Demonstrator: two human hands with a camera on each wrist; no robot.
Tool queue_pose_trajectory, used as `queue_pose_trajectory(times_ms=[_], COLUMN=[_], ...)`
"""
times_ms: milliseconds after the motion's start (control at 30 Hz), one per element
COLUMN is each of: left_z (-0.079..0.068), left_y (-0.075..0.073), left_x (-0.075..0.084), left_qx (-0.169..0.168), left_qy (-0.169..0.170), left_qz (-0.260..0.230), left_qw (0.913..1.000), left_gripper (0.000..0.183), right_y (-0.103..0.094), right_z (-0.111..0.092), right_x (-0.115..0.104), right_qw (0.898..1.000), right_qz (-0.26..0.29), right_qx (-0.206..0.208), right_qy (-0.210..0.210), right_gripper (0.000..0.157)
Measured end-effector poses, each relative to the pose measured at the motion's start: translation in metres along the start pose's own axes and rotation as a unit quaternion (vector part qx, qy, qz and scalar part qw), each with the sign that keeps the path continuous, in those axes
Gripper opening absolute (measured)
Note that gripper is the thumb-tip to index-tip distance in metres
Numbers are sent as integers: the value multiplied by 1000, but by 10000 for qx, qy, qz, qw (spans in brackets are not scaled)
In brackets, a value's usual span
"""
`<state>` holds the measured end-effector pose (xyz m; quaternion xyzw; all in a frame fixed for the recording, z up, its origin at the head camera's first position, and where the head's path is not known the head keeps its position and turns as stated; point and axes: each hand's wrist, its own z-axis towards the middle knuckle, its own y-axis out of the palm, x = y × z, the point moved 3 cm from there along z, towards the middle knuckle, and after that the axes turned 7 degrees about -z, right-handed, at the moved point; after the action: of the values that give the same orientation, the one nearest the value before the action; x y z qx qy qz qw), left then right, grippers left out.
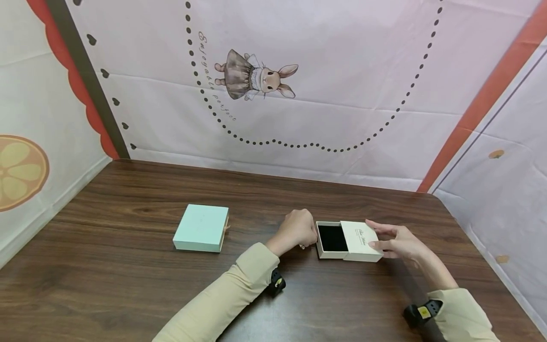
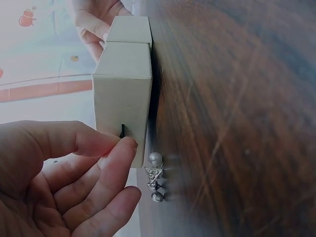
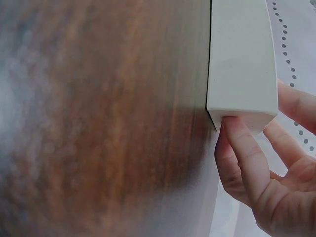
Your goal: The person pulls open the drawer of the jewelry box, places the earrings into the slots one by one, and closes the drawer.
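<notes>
Lower right of centre, left hand (image 1: 297, 229) pinches the black tab (image 2: 123, 130), right hand (image 1: 401, 243) grips the box sleeve (image 1: 360, 241); I'd pull dead straight.

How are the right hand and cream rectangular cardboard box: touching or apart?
Touching: the right wrist view shows the right hand pressing one fingertip against the box.

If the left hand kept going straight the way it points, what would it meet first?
The end of the drawer. The left hand pinches the dark tab there, so little gap seems left, though exact depth is hard to judge.
</notes>
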<state>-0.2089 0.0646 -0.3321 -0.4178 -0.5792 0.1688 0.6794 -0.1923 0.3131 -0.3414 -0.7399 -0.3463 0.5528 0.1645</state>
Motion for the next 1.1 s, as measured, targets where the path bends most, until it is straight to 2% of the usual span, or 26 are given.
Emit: queue_pose_trajectory(times_ms=[333,533,700,1100], left_z=[3,4,2,-8], left_y=[0,-3,-10,-18], left_x=[-3,-3,-4,-16], left_qx=[75,151,122,-344], left_qy=[78,73,234,171], left_qz=[79,88,-54,-144], left_qw=[9999,9998,9996,9992], left_gripper=[35,25,16,4], right_y=[-1,-1,-1,-1], right_z=[-1,-2,-1,-2], right_x=[0,0,0,-1], right_qw=[9999,9995,9996,9996], right_qz=[109,237,209,172], right_qx=[-62,-147,-121,-78], right_qy=[-82,-117,-159,-211], right_gripper=[75,74,74,75])
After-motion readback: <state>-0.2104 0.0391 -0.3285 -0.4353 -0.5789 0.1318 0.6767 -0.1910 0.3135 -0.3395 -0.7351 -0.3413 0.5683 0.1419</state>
